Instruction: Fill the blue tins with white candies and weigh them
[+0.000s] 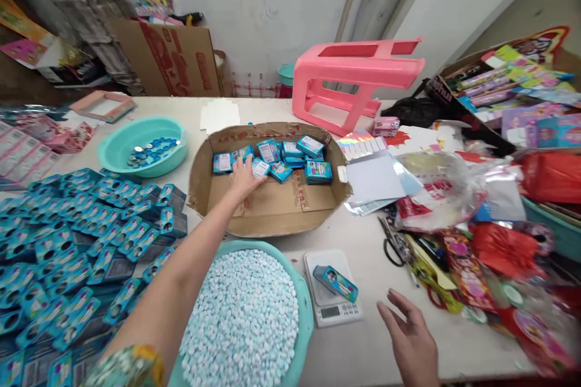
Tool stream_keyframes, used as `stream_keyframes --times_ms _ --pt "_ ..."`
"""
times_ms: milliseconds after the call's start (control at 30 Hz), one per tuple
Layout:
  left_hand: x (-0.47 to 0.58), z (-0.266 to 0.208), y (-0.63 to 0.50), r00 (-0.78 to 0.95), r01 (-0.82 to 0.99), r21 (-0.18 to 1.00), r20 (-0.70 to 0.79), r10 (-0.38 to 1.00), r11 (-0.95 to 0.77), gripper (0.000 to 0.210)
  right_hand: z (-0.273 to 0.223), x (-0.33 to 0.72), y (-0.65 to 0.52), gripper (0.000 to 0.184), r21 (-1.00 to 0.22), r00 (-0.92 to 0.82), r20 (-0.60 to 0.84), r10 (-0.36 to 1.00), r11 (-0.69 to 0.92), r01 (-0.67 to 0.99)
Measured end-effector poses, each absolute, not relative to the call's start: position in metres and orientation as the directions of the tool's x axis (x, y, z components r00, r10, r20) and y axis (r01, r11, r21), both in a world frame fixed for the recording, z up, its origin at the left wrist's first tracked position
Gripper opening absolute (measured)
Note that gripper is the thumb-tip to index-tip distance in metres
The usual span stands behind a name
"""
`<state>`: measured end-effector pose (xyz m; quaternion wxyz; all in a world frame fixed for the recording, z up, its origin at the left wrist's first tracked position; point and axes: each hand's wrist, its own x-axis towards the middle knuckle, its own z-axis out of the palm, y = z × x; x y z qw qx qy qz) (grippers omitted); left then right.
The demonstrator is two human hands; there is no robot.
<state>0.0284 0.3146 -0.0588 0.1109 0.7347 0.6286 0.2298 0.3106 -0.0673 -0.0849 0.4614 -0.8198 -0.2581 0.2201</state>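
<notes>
Boxes (319,172) lie in the tray (267,210); before it, the pellet basin (304,312); before-right, the scale (322,297); behind-right, the stool (363,73); left, the disc basin (157,167)

A cluster of small turquoise boxes (310,146) lies in the back half of a shallow brown cardboard tray (267,211), whose front floor is bare. They rest at mixed angles, some overlapping; several show pale printed panels, while one near the right end (318,172) turns a colourful face forward. Another turquoise box (338,284) lies slantwise on the white digital scale (323,295), its near end toward the scale's right edge.
</notes>
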Motion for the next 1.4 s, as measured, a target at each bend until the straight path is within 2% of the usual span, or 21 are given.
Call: stream_keyframes --times_ms 67,133,200,267,367,433,467,500,567,667,733,800,833,900,967,1033,1100,1200,1267,1333,1400 --pt "0.059 -0.075 0.326 0.077 0.878 0.472 0.025 0.997 -0.080 0.083 -0.078 0.305 -0.071 0.053 -0.886 0.731 -0.058 0.679 -0.373 0.277" --pt "0.070 -0.085 0.328 0.034 0.881 0.473 -0.041 0.999 -0.010 0.082 -0.068 0.303 -0.079 0.046 -0.888 0.709 0.008 0.706 -0.321 0.330" --pt "0.066 -0.077 0.316 0.058 0.863 0.504 -0.027 0.998 -0.037 0.076 -0.052 0.303 -0.086 0.040 -0.896 0.718 0.038 0.695 -0.294 0.332" --pt "0.055 -0.049 0.285 0.235 0.781 0.602 -0.035 0.971 -0.167 0.071 -0.031 0.301 -0.085 0.036 -0.922 0.720 0.050 0.692 -0.245 0.299" --pt "0.042 0.013 0.204 0.673 0.515 0.784 -0.119 0.730 -0.347 0.071 0.002 0.287 -0.067 0.040 -0.966 0.580 -0.009 0.815 -0.157 0.204" --pt "0.038 0.043 0.142 0.855 0.408 0.828 -0.200 0.479 -0.384 0.069 0.014 0.271 -0.049 0.056 -0.979 0.295 -0.178 0.939 -0.198 0.042" --pt "0.035 0.051 0.114 0.885 0.385 0.840 -0.218 0.412 -0.382 0.066 0.015 0.261 -0.041 0.064 -0.962 0.098 -0.272 0.957 -0.266 -0.064" --pt "0.031 0.054 0.091 0.886 0.380 0.848 -0.218 0.410 -0.369 0.065 0.013 0.252 -0.035 0.069 -0.921 -0.092 -0.343 0.935 -0.354 -0.165" --pt "0.019 0.046 0.055 0.838 0.391 0.869 -0.201 0.508 -0.302 0.056 0.000 0.233 -0.033 0.069 -0.806 -0.334 -0.414 0.847 -0.511 -0.298" --pt "-0.010 0.011 0.025 0.745 0.357 0.920 -0.175 0.644 -0.164 0.041 -0.027 0.209 -0.047 0.062 -0.673 -0.454 -0.483 0.749 -0.649 -0.354" --pt "-0.030 -0.019 0.013 0.628 0.360 0.925 -0.147 0.764 -0.118 0.040 -0.040 0.198 -0.062 0.062 -0.610 -0.499 -0.510 0.701 -0.704 -0.365" --pt "-0.048 -0.051 0.004 0.369 0.517 0.849 -0.105 0.923 -0.110 0.044 -0.046 0.193 -0.074 0.066 -0.580 -0.511 -0.499 0.700 -0.707 -0.404" --pt "-0.054 -0.067 0.000 0.228 0.639 0.764 -0.077 0.971 -0.090 0.045 -0.047 0.193 -0.079 0.069 -0.585 -0.511 -0.478 0.714 -0.693 -0.422" --pt "-0.060 -0.097 -0.005 0.027 0.845 0.534 -0.031 0.999 -0.006 0.047 -0.045 0.195 -0.083 0.067 -0.637 -0.522 -0.423 0.741 -0.653 -0.410" --pt "-0.055 -0.119 -0.007 -0.083 0.928 0.362 -0.025 0.996 0.086 0.052 -0.042 0.199 -0.084 0.058 -0.707 -0.527 -0.390 0.755 -0.612 -0.354" --pt "-0.041 -0.133 -0.007 -0.184 0.929 0.321 -0.037 0.982 0.186 0.056 -0.041 0.202 -0.084 0.052 -0.754 -0.490 -0.391 0.779 -0.577 -0.315" --pt "-0.023 -0.139 -0.004 -0.257 0.885 0.385 -0.065 0.964 0.262 0.058 -0.043 0.204 -0.084 0.056 -0.774 -0.394 -0.403 0.826 -0.537 -0.334" --pt "-0.002 -0.138 0.004 -0.336 0.669 0.636 -0.202 0.920 0.384 0.053 -0.048 0.208 -0.081 0.056 -0.837 -0.205 -0.389 0.898 -0.438 -0.330" --pt "0.004 -0.136 0.009 -0.367 0.310 0.808 -0.385 0.847 0.502 0.050 -0.051 0.211 -0.075 0.048 -0.886 -0.082 -0.362 0.929 -0.370 -0.278" --pt "0.004 -0.136 0.013 -0.338 -0.040 0.833 -0.532 0.777 0.552 0.051 -0.053 0.213 -0.067 0.042 -0.921 0.019 -0.330 0.944 -0.317 -0.227" --pt "0.002 -0.135 0.014 -0.276 -0.238 0.801 -0.598 0.752 0.549 0.051 -0.053 0.213 -0.057 0.041 -0.948 0.095 -0.294 0.951 -0.277 -0.157"
